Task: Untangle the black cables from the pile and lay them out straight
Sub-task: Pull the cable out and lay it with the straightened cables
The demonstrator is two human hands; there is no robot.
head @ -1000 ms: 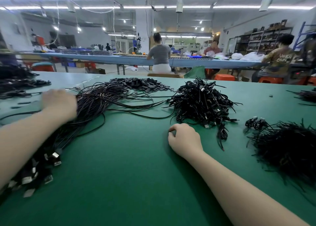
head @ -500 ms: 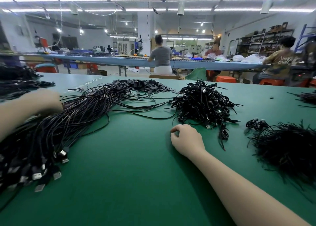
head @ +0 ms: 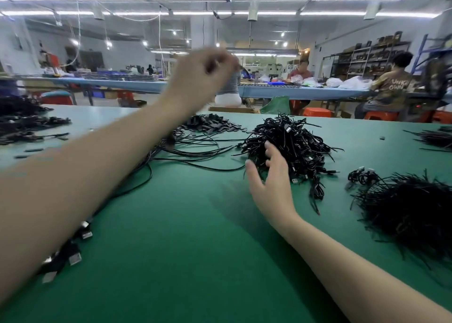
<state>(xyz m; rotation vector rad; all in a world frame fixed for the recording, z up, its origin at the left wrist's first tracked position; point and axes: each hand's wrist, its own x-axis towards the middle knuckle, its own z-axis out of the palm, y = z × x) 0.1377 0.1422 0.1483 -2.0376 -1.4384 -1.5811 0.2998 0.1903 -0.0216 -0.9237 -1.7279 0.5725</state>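
Observation:
A tangled pile of black cables (head: 293,141) sits in the middle of the green table (head: 183,237). My right hand (head: 269,175) has its fingers spread and touches the near left side of that pile. Long black cables (head: 195,149) run out to the left, and their metal plug ends (head: 73,256) lie near the front left, partly hidden under my left forearm. My left hand (head: 203,75) is raised high above the table, blurred, with its fingers curled. No cable shows in it.
A bushy heap of thin black strands (head: 411,207) lies at the right, with a small coiled cable (head: 362,175) beside it. A heap of flat black pieces (head: 210,124) lies behind the laid cables. More black piles (head: 24,124) sit far left. People work at a blue table behind.
My left hand has lifted from the laid cables at the left and swung up to the centre. My right hand has opened from a fist and reached onto the tangled pile.

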